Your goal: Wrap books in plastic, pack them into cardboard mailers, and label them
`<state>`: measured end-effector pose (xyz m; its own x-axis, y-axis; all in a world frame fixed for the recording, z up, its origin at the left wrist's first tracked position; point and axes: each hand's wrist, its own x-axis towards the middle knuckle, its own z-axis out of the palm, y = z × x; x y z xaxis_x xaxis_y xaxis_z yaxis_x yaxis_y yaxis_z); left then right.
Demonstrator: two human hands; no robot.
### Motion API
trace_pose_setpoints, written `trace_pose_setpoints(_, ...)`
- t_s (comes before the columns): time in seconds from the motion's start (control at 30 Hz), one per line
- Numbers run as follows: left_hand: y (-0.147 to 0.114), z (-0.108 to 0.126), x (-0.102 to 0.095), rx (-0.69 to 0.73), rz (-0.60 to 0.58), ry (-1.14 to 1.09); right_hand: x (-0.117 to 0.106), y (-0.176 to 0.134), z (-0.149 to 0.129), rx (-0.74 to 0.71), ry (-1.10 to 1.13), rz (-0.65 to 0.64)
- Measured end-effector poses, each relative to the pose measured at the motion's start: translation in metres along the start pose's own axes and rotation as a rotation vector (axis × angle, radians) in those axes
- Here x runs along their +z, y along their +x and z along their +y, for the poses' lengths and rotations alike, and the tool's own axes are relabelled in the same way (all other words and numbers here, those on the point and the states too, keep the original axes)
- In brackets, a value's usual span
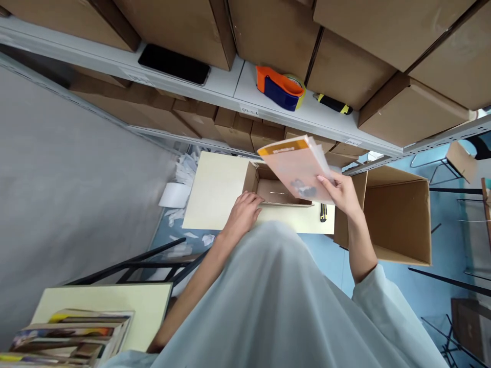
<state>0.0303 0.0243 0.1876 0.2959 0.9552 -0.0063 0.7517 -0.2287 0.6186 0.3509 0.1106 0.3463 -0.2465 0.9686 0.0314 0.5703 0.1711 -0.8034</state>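
Note:
My right hand is closed on the right edge of a thin stack of booklets, thumb on top. The front cover is pale pink with an orange band along its upper edge. Tilted, the booklets hang over the right part of an open cardboard box and hide some of it. At the box's near left corner lies my left hand, fingers stretched out and touching the rim. The box stands on a cream tabletop. A yellow-and-black utility knife lies to its right.
A shelf ahead carries cardboard boxes, a phone, a tape dispenser and another utility knife. A large open carton stands at right. Books are stacked at lower left. White paper scraps lie beside the wall.

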Motion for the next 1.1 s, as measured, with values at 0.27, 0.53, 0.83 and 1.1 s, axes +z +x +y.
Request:
trace_pose_setpoints(0.27, -0.01, -0.006, 0.007, 0.009, 0.055, -0.024, 0.044, 0.006, -0.005, -0.001, -0.474, -0.314)
trace_pose_setpoints(0.53, -0.016, -0.007, 0.005, 0.035, 0.031, -0.021, 0.109, 0.024, 0.004, 0.106, -0.721, -0.565)
trace_pose_setpoints(0.83, -0.015, -0.01, 0.003, 0.067, 0.025, -0.031, 0.16, 0.045, 0.057, 0.324, -0.673, -0.729)
trace_pose_setpoints(1.1, -0.017, -0.011, 0.002, 0.076, 0.004, -0.019, 0.161, 0.039, 0.068, 0.345, -0.615, -0.759)
